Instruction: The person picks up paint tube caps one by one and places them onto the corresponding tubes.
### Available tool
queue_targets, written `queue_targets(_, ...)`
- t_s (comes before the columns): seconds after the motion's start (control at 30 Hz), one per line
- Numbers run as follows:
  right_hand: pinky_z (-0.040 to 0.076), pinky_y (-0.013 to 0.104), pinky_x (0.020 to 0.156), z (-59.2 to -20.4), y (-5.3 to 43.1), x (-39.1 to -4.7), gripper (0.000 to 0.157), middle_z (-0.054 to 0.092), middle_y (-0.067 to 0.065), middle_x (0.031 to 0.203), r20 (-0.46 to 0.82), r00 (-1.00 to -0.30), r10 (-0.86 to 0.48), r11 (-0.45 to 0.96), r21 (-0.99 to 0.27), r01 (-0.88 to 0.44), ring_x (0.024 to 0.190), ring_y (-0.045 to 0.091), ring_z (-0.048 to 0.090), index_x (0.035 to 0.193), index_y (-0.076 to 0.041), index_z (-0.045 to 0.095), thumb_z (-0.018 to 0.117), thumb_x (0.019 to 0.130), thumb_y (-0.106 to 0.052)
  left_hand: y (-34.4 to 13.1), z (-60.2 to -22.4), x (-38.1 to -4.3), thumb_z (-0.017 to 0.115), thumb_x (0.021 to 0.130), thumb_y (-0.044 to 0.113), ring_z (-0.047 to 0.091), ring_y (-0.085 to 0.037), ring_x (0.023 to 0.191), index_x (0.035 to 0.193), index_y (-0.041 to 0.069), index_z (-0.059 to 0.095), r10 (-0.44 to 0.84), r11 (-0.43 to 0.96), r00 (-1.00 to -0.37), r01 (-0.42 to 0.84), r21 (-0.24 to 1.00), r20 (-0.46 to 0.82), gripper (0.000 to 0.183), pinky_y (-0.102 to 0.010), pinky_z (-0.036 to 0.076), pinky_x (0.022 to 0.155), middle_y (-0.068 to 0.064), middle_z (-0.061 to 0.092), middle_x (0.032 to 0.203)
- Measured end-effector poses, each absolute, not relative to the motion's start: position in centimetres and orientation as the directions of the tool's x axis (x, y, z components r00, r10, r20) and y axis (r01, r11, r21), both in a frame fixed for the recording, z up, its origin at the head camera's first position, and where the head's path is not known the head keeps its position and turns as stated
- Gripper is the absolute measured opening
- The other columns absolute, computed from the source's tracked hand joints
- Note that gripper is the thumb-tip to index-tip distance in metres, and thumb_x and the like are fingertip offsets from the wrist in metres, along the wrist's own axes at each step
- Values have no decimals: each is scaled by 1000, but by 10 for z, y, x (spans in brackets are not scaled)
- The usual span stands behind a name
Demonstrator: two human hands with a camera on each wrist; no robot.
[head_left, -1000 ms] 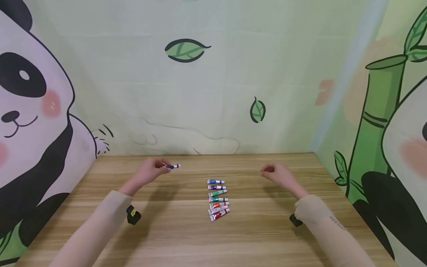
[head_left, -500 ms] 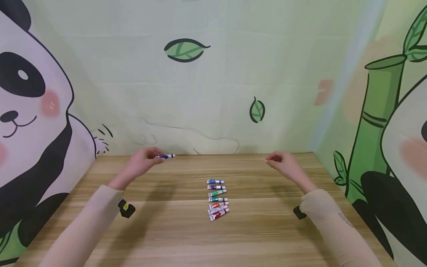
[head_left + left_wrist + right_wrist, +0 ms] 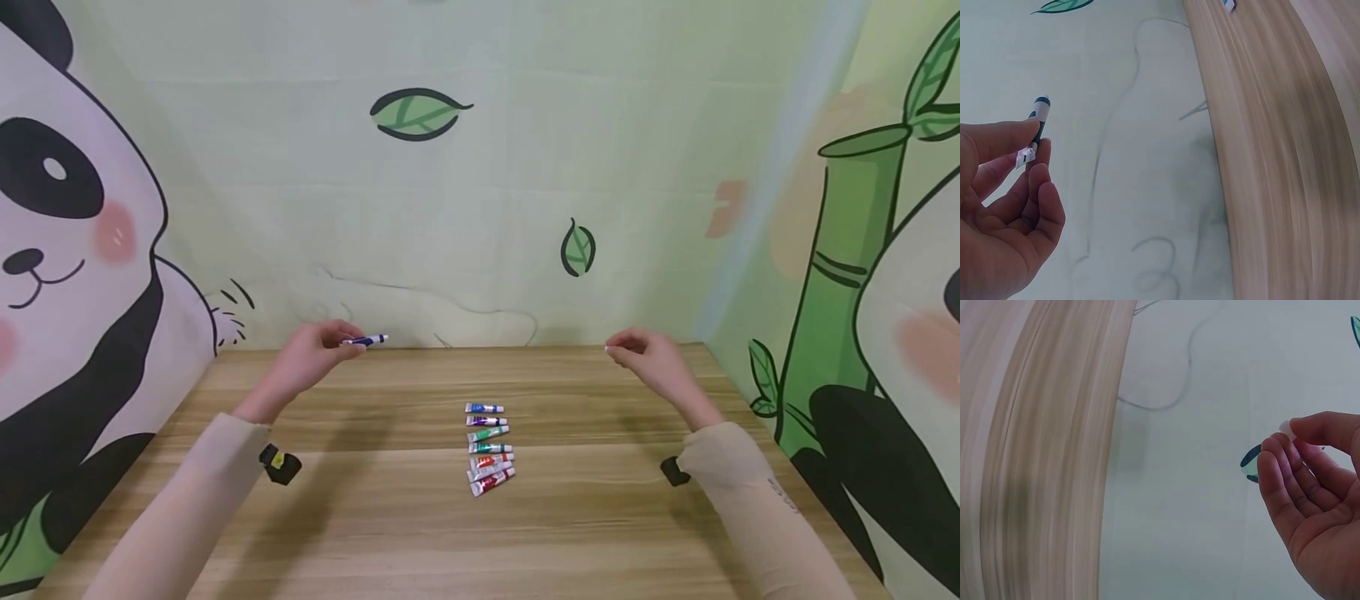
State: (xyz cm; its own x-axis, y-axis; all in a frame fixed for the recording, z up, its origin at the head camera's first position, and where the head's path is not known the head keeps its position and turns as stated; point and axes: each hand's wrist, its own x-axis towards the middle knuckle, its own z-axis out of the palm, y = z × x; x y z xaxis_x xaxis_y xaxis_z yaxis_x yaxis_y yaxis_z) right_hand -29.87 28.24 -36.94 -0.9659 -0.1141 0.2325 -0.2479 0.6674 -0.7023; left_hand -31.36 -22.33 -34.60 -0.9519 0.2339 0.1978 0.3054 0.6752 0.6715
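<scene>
My left hand [image 3: 315, 354] pinches a small paint tube [image 3: 369, 341], dark blue and white, between thumb and fingers above the table's far left. In the left wrist view the paint tube [image 3: 1040, 115] points up with a narrow white tip, its flat crimped end near the fingers. Over the far right, my right hand [image 3: 652, 358] holds a tiny white cap [image 3: 1285, 429] at the tips of thumb and index finger. Between the hands, nearer the body, several paint tubes lie in a column, from a blue tube [image 3: 484, 408] at the back to a dark red tube [image 3: 492, 483] in front.
The wood-grain table [image 3: 390, 533] ends at a pale green cloth backdrop [image 3: 480, 183] printed with leaves, pandas and bamboo. Black wrist cameras [image 3: 281, 464] hang under both sleeves. Within the column, a silvery tube [image 3: 483, 473] overlaps its neighbours.
Both hands have risen and spread apart toward the backdrop, the left carrying the blue paint tube leftward and the right shifting rightward. The column of tubes has stayed put.
</scene>
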Motion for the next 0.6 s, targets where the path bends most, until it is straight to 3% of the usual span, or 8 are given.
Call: queue_targets(0.6, 52, 44, 89, -365, 264, -299, 33, 70, 16, 109, 246, -964, -106, 567, -781, -262, 98, 28, 66, 118, -2, 68, 64, 100, -29, -192, -334, -311, 68, 98, 20, 52, -25, 78, 113, 8, 70, 265, 632, -935, 354, 689, 237, 20, -37, 42, 67, -10, 67, 94)
